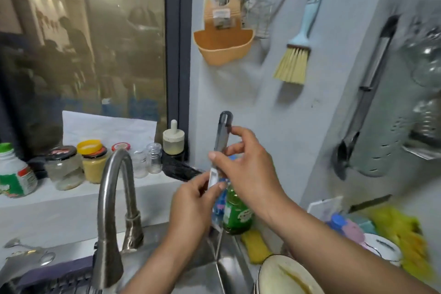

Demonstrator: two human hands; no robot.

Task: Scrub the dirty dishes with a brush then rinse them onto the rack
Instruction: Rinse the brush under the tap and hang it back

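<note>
A faucet stands at the sink's left edge, jars lined on the ledge behind it. A detergent bottle sits at the sink's back right corner, a sponge just before it. A dirty plate lies right of the sink. A brush hangs on the wall above.

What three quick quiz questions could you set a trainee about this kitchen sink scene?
1. True or false: both hands hold the grey utensil upright above the sink.
2. Which bottle stands directly behind the hands? A) green dish soap bottle B) red sauce bottle C) black spray bottle
3. Fill in: the light blue brush hangs on the ____.

Key: 1 true, the left hand pinches its lower end, the right hand grips its handle. 2 A. 3 wall.
</note>
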